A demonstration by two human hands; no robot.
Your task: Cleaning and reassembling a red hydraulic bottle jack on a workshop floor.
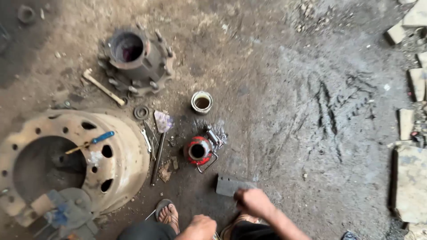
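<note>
The right hand (252,201) is closed on the edge of a grey metal block (231,184) lying on the dirt floor (311,133) below a red jack (199,151), near a small tin (202,102) of brownish liquid, while the left hand (202,226) rests curled, holding nothing.

1. A rusty wheel rim (126,146) lies flat at the left on the dirt floor (311,111).
2. A blue-handled screwdriver (91,142) rests across the rim.
3. A wheel hub (135,58) with studs stands upright above it.
4. A wooden-handled hammer (103,87) lies just beside the hub.
5. A small open tin (202,102) stands near a red jack (199,151).
6. Stone slabs (411,182) line the right edge.
</note>
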